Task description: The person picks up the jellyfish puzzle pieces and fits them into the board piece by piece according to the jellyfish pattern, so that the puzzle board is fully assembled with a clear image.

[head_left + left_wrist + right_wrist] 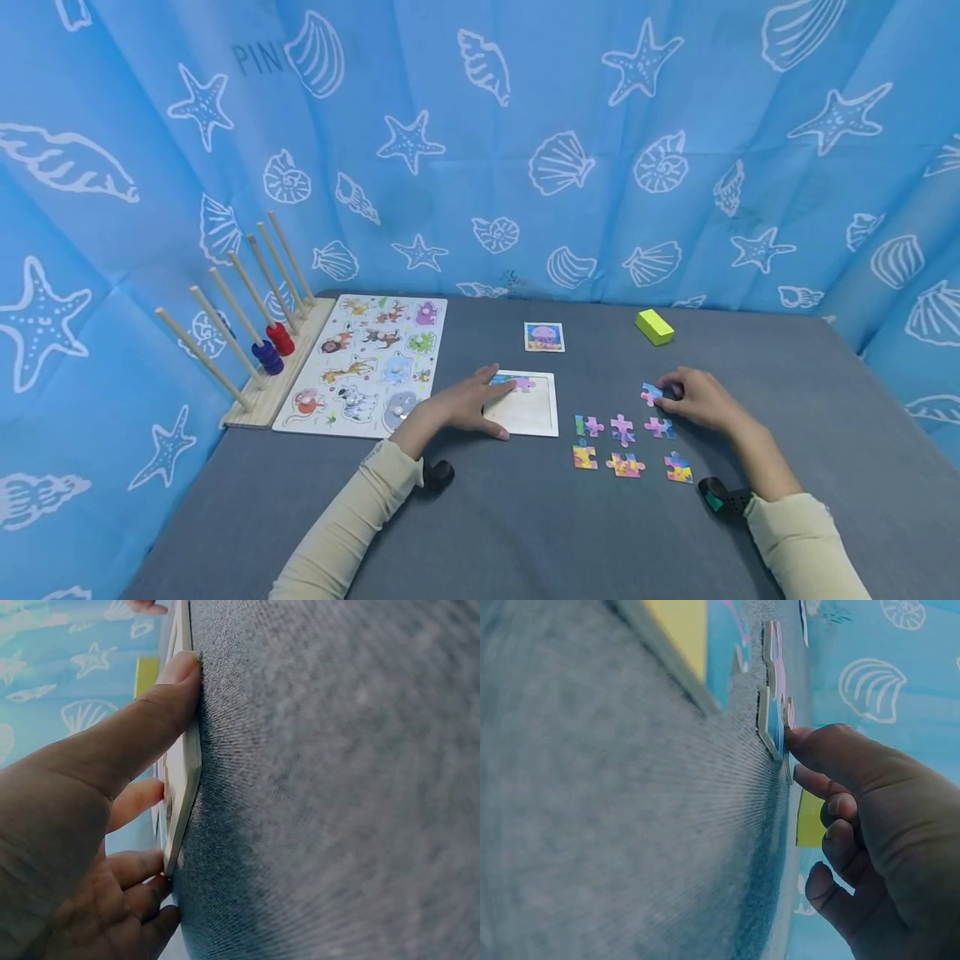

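My left hand [465, 403] rests spread over the left side of a shallow white-rimmed puzzle tray [534, 421]. Its thumb lies along the near rim, and the index fingertip touches a pink-and-blue jigsaw piece [525, 384] in the tray's far part. Right of the tray, my right hand [699, 402] pinches a pink-and-blue jigsaw piece [649, 394] at its right side, between thumb and index finger. Closer to me lie several loose pieces, among them a pink one [622, 429] and a yellow one [678, 467]. The right wrist view shows the thumb [832, 754] against the pinched piece's edge.
A small framed sea-creature picture [543, 337] lies beyond the tray, with a yellow block [655, 327] to its right. At left are an animal knob-puzzle board [360, 367] and a wooden peg rack [258, 400] with red and blue rings. A blue shell-patterned curtain [480, 167] hangs behind.
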Demonstrator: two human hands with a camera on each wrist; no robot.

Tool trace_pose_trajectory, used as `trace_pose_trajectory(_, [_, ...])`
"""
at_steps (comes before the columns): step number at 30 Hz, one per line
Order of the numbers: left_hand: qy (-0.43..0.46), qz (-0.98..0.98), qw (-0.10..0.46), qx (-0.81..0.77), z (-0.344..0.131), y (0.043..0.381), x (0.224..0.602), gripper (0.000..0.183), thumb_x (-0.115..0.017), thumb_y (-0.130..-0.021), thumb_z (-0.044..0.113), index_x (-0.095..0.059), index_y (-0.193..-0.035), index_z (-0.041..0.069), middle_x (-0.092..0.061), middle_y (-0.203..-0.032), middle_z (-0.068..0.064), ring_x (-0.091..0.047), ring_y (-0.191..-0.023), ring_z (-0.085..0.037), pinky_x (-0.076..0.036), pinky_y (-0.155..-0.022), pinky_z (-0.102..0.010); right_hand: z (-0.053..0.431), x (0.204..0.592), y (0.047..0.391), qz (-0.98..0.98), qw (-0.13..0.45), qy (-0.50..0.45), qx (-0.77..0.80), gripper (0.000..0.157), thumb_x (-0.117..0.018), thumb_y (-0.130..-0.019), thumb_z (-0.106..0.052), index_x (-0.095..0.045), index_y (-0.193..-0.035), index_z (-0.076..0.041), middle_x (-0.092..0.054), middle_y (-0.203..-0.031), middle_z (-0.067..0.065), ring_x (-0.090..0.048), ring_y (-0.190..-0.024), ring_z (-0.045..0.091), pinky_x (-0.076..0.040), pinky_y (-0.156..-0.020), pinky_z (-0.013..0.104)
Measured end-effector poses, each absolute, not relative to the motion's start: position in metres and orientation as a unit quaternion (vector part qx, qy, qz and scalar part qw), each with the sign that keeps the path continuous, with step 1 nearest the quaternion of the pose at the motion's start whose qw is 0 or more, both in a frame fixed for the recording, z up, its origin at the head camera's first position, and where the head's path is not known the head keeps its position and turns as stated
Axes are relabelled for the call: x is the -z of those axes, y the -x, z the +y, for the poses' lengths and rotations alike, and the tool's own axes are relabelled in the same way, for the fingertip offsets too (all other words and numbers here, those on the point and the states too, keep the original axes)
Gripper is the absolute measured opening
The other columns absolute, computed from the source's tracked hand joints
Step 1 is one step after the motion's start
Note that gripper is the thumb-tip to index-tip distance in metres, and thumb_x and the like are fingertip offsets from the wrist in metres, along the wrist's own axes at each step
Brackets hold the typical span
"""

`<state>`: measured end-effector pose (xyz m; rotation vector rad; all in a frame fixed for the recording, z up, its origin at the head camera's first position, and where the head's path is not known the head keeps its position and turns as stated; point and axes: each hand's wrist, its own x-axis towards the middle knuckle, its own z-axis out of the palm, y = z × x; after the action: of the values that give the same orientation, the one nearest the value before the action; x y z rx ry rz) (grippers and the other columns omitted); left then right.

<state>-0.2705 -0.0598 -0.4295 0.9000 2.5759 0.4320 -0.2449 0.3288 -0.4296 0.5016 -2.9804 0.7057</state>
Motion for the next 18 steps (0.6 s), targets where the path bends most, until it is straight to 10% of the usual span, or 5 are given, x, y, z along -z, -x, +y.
trace_pose_trajectory(18, [-0.308,0.917,0.201,-0.158,-0.060,0.271,0.430,0.087,-0.067,-0.077,0.052,-0.021,-0.147,0.028,-0.002,-0.157,-0.007,-0.003,-0.144,-0.025,-0.019,-0.113,-0.048,0.251,0.414,0.274,-0.938,0.033,-0.227,-0.260,0.021,-0.071,-0.079,-0.015,-0.069,-0.094,-0.001,-0.043,-0.068,0.002,-0.038,-0.062,0.010,-0.030,-0.053,0.022])
